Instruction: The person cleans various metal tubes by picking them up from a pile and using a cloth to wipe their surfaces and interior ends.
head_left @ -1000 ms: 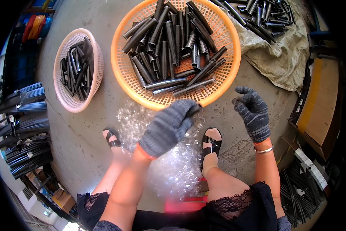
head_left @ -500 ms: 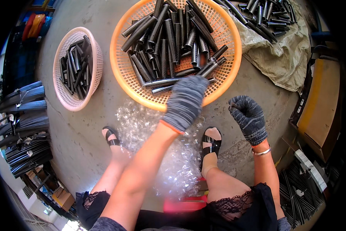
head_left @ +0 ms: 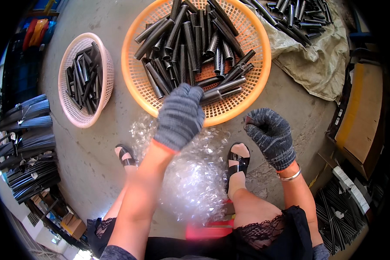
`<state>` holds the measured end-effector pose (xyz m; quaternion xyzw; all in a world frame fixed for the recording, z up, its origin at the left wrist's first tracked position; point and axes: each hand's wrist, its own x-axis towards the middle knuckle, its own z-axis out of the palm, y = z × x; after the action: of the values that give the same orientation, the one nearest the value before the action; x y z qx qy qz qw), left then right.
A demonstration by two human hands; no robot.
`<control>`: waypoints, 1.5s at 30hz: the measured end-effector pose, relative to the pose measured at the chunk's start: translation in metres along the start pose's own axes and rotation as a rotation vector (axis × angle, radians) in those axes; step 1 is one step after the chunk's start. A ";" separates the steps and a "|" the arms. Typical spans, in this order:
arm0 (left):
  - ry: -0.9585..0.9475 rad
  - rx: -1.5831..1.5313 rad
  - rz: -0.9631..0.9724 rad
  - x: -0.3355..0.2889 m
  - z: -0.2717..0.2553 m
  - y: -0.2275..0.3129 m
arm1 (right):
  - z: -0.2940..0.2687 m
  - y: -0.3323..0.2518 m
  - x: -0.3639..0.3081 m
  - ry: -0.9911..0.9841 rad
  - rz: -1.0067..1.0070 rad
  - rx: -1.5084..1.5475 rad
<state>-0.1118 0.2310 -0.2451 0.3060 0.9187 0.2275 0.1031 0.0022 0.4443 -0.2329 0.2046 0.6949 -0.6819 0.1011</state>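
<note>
My left hand [head_left: 179,117], in a grey striped knit glove with an orange cuff, is over the near rim of an orange basket [head_left: 264,67]. Its fingers curl down among black tubes [head_left: 192,47], closed on a black tube mostly hidden under the glove. Short glossy tubes fill the basket in a loose heap, and several lie crosswise just right of this hand. To the right, outside the basket, my right hand [head_left: 270,138] wears a matching glove. Its thumb and fingers pinch together around something small and brownish that I cannot make out.
A smaller pink basket [head_left: 111,82] of black tubes stands at the left. More tubes lie on a beige sack [head_left: 316,78] at far right. Clear plastic scraps [head_left: 190,182] cover the floor between my feet. Bundled rods [head_left: 28,143] and a cardboard box [head_left: 362,117] flank the area.
My left hand has drawn back toward me and to the left, from the middle of the orange basket to its near rim. My right hand has shifted slightly left, its fingers still closed.
</note>
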 end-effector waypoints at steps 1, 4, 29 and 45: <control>0.007 -0.162 -0.001 -0.009 -0.003 0.009 | 0.005 -0.006 0.000 0.012 0.016 0.063; -0.070 -0.761 -0.173 -0.039 -0.003 0.034 | 0.020 -0.025 -0.001 0.017 -0.078 0.134; -0.412 -1.643 -0.382 -0.081 0.003 0.068 | 0.015 -0.022 -0.010 0.063 -0.365 -0.239; -0.040 -0.148 0.097 -0.007 0.055 0.031 | -0.023 0.017 0.003 0.002 0.024 0.016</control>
<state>-0.0724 0.2678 -0.2778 0.3461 0.8813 0.2932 0.1327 0.0096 0.4670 -0.2480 0.2145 0.6871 -0.6859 0.1068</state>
